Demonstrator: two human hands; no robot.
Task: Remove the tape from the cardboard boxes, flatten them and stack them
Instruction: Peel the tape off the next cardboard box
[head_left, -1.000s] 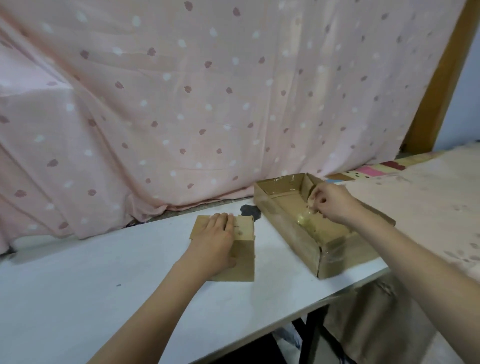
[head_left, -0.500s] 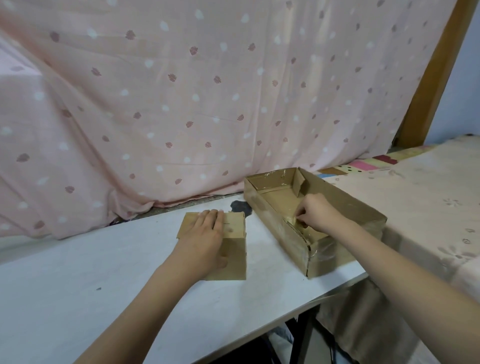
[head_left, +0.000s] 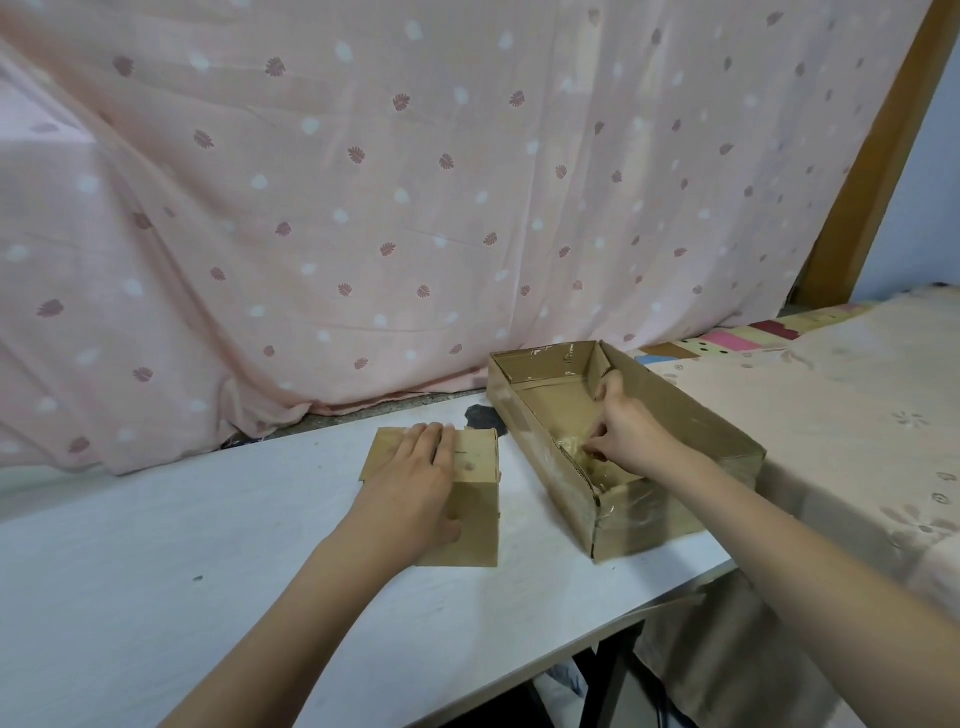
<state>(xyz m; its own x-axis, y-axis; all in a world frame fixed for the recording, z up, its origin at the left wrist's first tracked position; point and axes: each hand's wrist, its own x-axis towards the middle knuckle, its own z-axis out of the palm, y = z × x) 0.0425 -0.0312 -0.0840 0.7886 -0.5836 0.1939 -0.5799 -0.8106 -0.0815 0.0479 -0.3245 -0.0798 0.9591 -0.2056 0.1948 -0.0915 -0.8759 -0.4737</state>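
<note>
We press our left hand (head_left: 415, 483), fingers flat, on the flattened box (head_left: 467, 499) to hold it down on the table (head_left: 156, 571); just beyond, our right hand (head_left: 626, 439) reaches inside the open box (head_left: 639, 514), fingertips pinching crumpled tape (head_left: 574, 446), apparently to peel it.

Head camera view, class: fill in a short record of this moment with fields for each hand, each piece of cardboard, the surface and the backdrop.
left hand: left hand rests flat, fingers straight, on the flattened cardboard
right hand: right hand reaches inside the open box, fingers pinching clear tape on its floor
flattened cardboard: lies on the white table, left of the open box
open box: upright, top open, shiny tape over its near end
backdrop: pink patterned curtain
</note>
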